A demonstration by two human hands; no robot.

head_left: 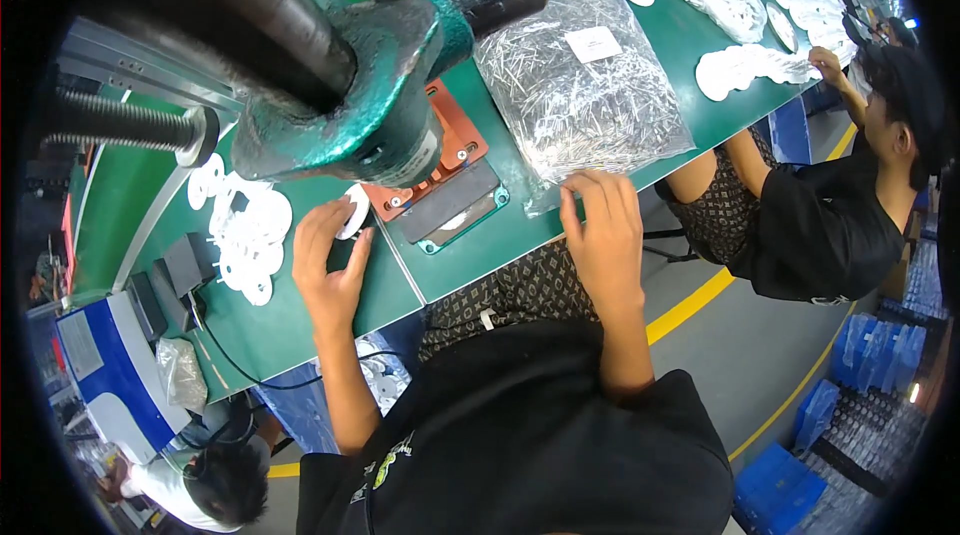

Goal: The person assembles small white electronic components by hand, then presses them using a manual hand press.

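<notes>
My left hand [332,270] is at the table's near edge, thumb and fingers curled round a white plastic disc [354,210]. The disc lies left of an orange metal fixture [463,135] with a grey block [448,201] in front of it. My right hand [608,240] rests at the near edge of a clear plastic bag [590,85] full of thin metal pins. Its thumb and index tips come close together there; whatever they pinch is too small to make out. Over the fixture stands a green press head [390,140], hiding part of it.
White discs [250,235] are piled at the left, near a dark box with a cable and a blue-white machine [115,365]. More white parts [745,70] lie at the far right, where a co-worker [840,185] reaches. Another person [215,485] sits lower left. Blue crates [780,485] stand lower right.
</notes>
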